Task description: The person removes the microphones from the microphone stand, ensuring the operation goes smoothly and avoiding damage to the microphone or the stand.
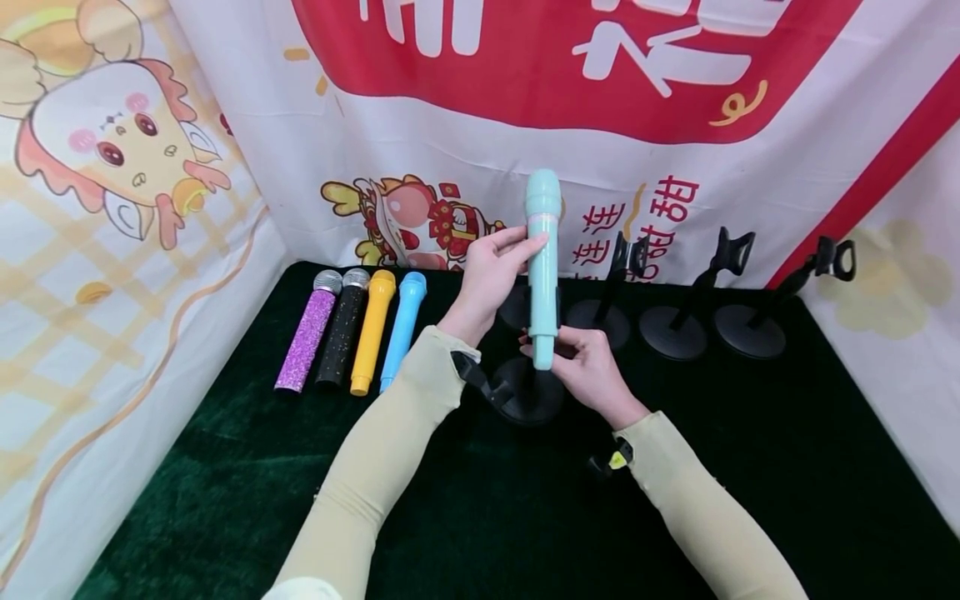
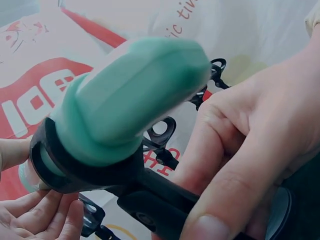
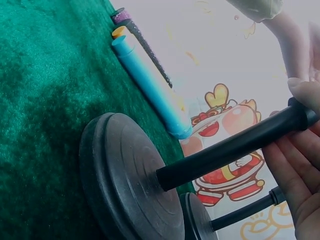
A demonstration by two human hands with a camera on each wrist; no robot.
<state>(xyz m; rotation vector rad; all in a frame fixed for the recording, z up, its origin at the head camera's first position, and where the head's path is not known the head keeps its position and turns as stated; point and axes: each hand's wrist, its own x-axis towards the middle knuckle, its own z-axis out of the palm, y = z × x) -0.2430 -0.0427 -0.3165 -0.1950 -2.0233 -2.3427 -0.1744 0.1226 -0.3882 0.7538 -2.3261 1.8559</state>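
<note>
A mint-green microphone stands nearly upright above a black microphone stand. Its lower body passes through the stand's ring-shaped clip, as the left wrist view shows. Between fingers and thumb, my left hand pinches the microphone just below its head. The right hand grips the top of the stand, close under the clip. Seen from the right wrist, the stand's pole slants from my fingers down to a round base by the green cloth.
Purple, black, yellow and blue microphones lie side by side on the dark green cloth at left. More black stands line the back right. Printed fabric hangs behind.
</note>
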